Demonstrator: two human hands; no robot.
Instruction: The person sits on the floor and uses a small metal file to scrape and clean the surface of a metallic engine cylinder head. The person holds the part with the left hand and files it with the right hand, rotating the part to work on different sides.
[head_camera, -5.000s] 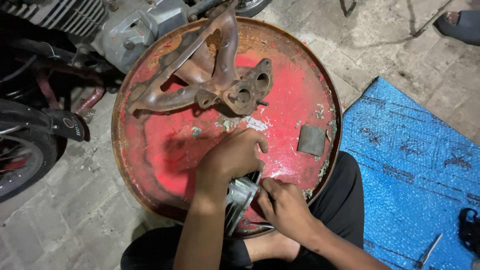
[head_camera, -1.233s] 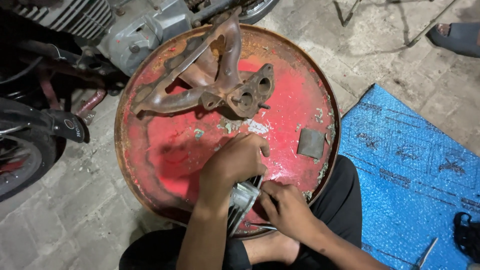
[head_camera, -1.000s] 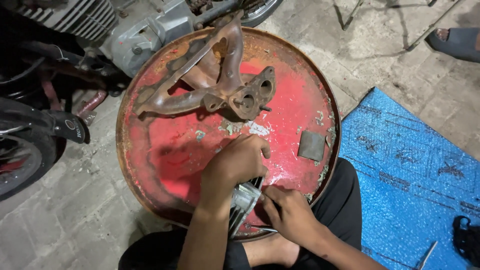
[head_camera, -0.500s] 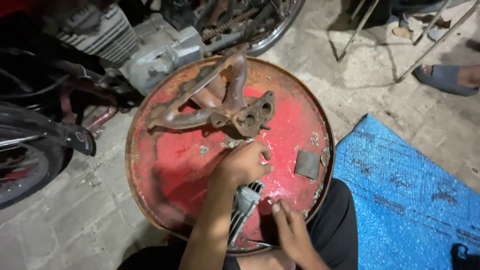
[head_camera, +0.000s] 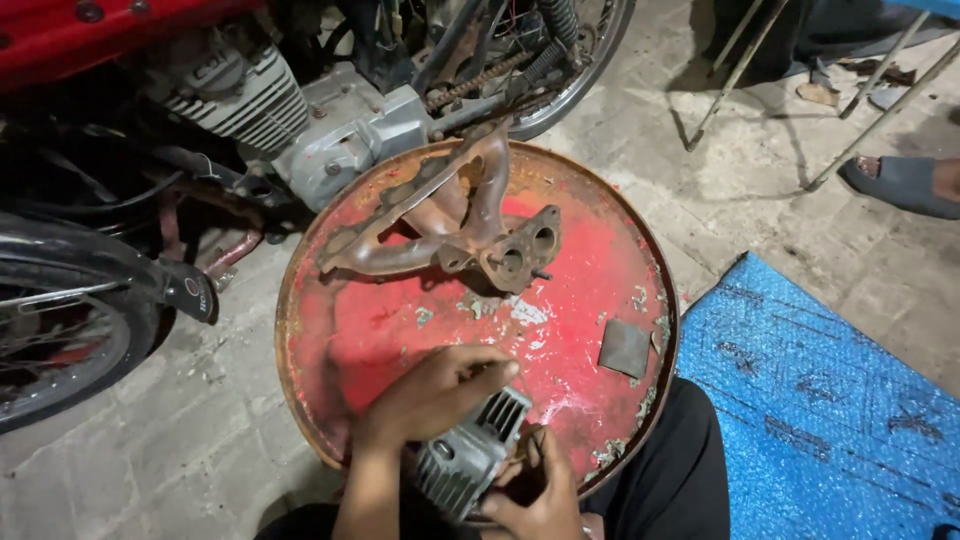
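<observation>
- Left hand (head_camera: 430, 395) curled over the top of a finned grey engine cylinder (head_camera: 470, 462), fingers (head_camera: 490, 372) closed on its upper edge.
- Right hand (head_camera: 535, 495) cupped under the cylinder's lower end, fingers bent around it; closed on the part, though exact hold partly hidden.
- Cylinder held tilted at the near rim of the round red drum lid (head_camera: 330, 340), just above it, off the motorcycle and clear of other parts.
- Judged mid-job: cylinder already removed and in hand, nothing yet refitted; what remains cannot be told.
- On the lid, serving as tray: rusty exhaust manifold (head_camera: 450, 235) at the far side, a small grey square of sheet (head_camera: 625, 348) toward the right rim, flakes of paint between.
- Beyond the lid's far-left rim: motorcycle engine (head_camera: 300, 115), with a wheel (head_camera: 60, 340) to the left.
- Right of the lid: blue mat (head_camera: 830, 410) on the paved floor (head_camera: 150, 440).
- Far right, well apart from the lid: another person's sandalled foot (head_camera: 900, 182).
</observation>
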